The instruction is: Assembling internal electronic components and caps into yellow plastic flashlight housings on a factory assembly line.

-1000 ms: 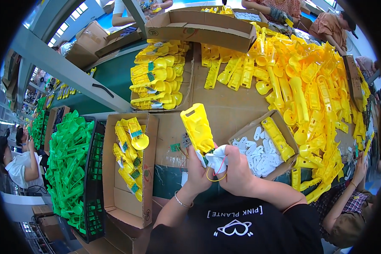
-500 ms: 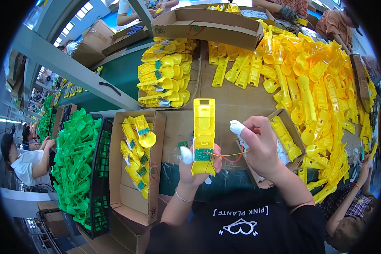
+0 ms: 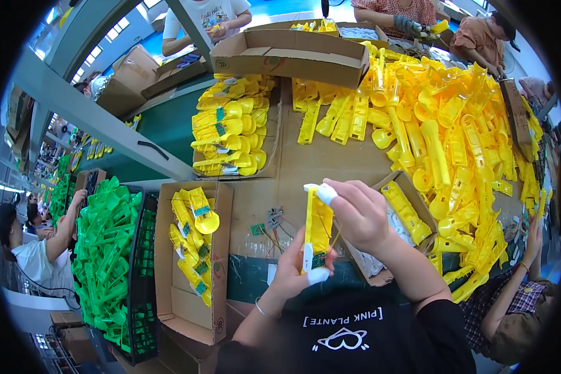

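A long yellow plastic housing (image 3: 318,221) stands tilted on edge between my hands, with a green circuit board (image 3: 318,260) near its lower end. My left hand (image 3: 291,269) is closed around that lower end, a white finger cot on its thumb. My right hand (image 3: 363,215) pinches the upper end with finger cots on its fingertips. White pieces show at the housing's upper and lower ends; I cannot make out what they are. A thin wire runs beside the housing under my right hand.
Loose circuit boards with wires (image 3: 275,217) lie beyond my left hand. A carton (image 3: 227,274) of yellow assemblies and a black crate (image 3: 144,274) of green parts stand left. A small box (image 3: 425,215) sits right, beside a large yellow heap (image 3: 461,143). Co-workers sit around.
The housing has turned from face-up onto its edge. My right hand has gone from pulling red and yellow wires beside it to its upper end. Loose boards with wires now show on the table.
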Action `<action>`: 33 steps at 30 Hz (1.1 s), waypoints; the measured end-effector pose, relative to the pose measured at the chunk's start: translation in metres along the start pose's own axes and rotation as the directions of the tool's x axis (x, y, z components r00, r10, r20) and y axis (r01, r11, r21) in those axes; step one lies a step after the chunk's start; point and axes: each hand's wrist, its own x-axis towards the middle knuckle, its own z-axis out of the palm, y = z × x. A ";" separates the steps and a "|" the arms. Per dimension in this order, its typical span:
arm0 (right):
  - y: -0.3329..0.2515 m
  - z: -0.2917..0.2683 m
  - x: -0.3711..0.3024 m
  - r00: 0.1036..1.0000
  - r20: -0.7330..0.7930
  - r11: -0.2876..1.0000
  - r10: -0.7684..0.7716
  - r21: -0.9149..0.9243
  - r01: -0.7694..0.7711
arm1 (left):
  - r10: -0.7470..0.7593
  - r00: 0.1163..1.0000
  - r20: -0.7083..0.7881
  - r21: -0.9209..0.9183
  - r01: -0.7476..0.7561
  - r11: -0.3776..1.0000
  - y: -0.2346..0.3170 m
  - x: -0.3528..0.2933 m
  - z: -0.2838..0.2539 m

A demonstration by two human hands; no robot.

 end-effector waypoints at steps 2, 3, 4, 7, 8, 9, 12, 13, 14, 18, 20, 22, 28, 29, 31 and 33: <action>-0.002 -0.004 -0.001 0.991 0.130 1.000 0.029 0.006 -0.030 | -0.079 0.989 -0.129 0.122 0.095 0.988 0.002 -0.002 -0.002; -0.001 -0.006 -0.002 0.965 0.257 0.998 0.058 0.008 -0.062 | -0.076 0.988 -0.132 0.121 0.092 0.988 0.001 -0.005 -0.008; 0.003 -0.010 -0.008 0.955 0.284 0.994 0.090 0.028 -0.102 | -0.060 0.988 -0.141 0.101 0.075 0.992 0.001 -0.006 -0.013; 0.020 -0.001 -0.003 0.967 0.179 0.949 0.179 0.228 -0.218 | -0.062 0.987 -0.151 0.057 0.071 0.996 0.000 -0.012 -0.012; 0.027 0.007 -0.007 0.948 0.256 0.912 0.191 0.312 -0.268 | -0.057 0.992 -0.111 0.017 0.059 0.998 0.000 -0.012 -0.005; 0.029 0.009 -0.008 0.949 0.255 0.913 0.187 0.313 -0.264 | -0.047 0.996 -0.074 -0.022 0.046 0.999 0.002 -0.013 0.000; 0.021 0.021 -0.008 0.977 0.136 0.921 0.165 0.332 -0.202 | -0.058 0.995 -0.083 0.000 0.058 0.998 0.010 -0.024 0.001; 0.014 0.017 -0.006 0.965 0.172 0.899 0.199 0.360 -0.250 | -0.084 0.994 -0.070 0.039 0.087 0.995 0.012 -0.029 -0.004; 0.007 0.007 -0.002 0.830 0.438 0.741 0.345 0.416 -0.527 | -0.088 0.991 -0.097 -0.017 0.087 0.996 0.008 -0.033 -0.009; 0.009 0.007 -0.012 0.702 0.667 0.010 0.247 0.723 -0.691 | -0.044 0.982 -0.186 -0.119 0.022 0.993 0.007 -0.033 -0.010; 0.006 0.015 -0.015 0.735 0.596 0.090 0.324 0.754 -0.651 | -0.061 0.992 -0.113 -0.061 0.054 0.997 0.004 -0.033 -0.012; -0.006 0.021 -0.004 0.739 0.619 0.132 0.265 0.736 -0.664 | -0.046 0.991 -0.123 0.014 0.048 0.999 0.013 -0.042 -0.012; 0.049 0.056 0.030 0.803 0.562 0.884 0.200 0.250 -0.394 | 0.226 0.657 -0.720 0.024 -0.301 0.953 0.076 -0.104 -0.031; 0.087 0.062 0.019 0.829 0.447 0.940 0.336 -0.109 -0.322 | 0.466 0.488 -0.738 0.445 -0.167 0.880 0.083 -0.125 -0.047; 0.136 0.061 0.024 0.572 0.312 0.600 0.758 -0.676 -0.427 | 0.744 0.175 -0.645 0.760 0.046 0.648 0.086 -0.162 -0.088; 0.185 0.058 0.011 0.526 0.199 0.510 0.827 -0.660 -0.553 | 0.691 0.138 -0.709 0.702 0.222 0.676 0.079 -0.193 -0.115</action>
